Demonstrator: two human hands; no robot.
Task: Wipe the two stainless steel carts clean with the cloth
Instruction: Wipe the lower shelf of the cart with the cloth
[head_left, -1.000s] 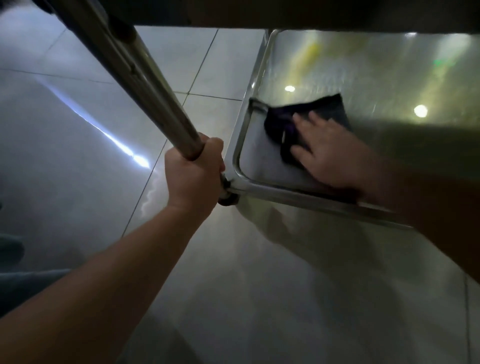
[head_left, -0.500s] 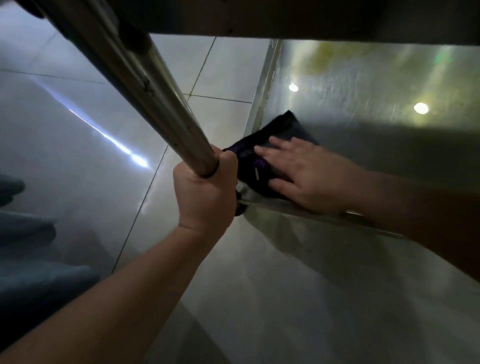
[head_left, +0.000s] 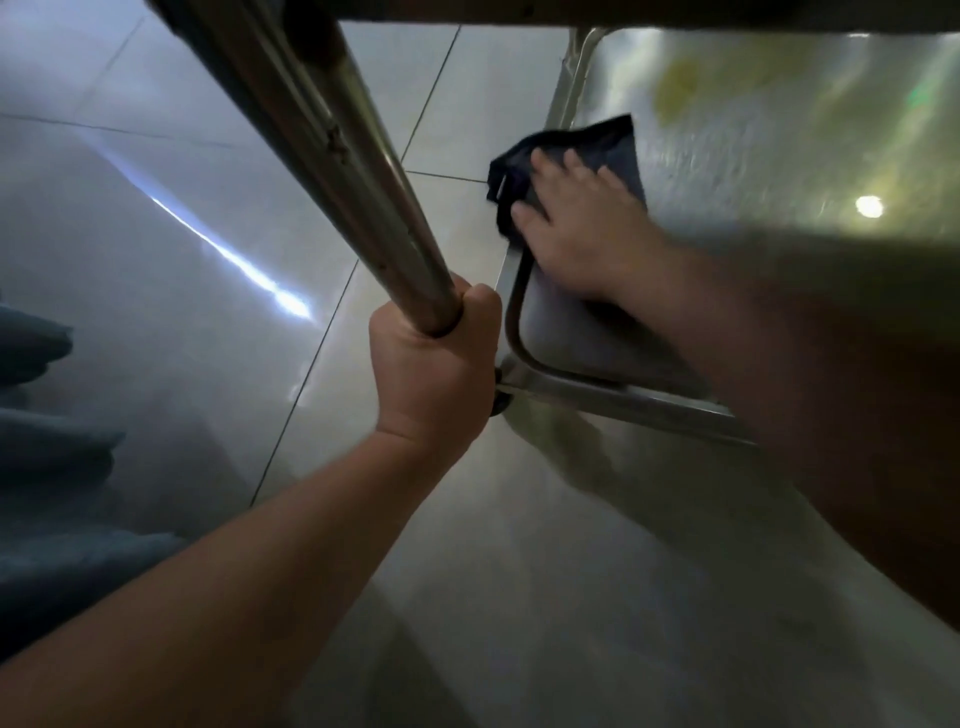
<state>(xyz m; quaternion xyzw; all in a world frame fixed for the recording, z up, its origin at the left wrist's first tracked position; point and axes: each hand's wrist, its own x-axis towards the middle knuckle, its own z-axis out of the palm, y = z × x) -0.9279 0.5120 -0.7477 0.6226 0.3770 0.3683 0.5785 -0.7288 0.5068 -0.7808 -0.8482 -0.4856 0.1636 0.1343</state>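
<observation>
now, right hand (head_left: 576, 234) flat on dark cloth (head_left: 613, 148), fingers straight, left hand (head_left: 434, 364) gripping cart leg (head_left: 332, 150)

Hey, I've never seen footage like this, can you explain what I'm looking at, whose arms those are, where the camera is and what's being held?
There is no machine here. The picture comes from a wide-angle camera worn on a person's head, looking down, so both bare arms reaching in from below are that person's own. The left hand grips the lower end of a slanted steel post of a cart. The right hand lies flat with fingers spread on a dark cloth, pressing it onto the cart's shiny bottom shelf near its left rim. The bright spots on the shelf are reflected lights. Under and around the cart is a glossy tiled floor. A dark edge across the top may be an upper shelf, but I cannot tell.
</observation>
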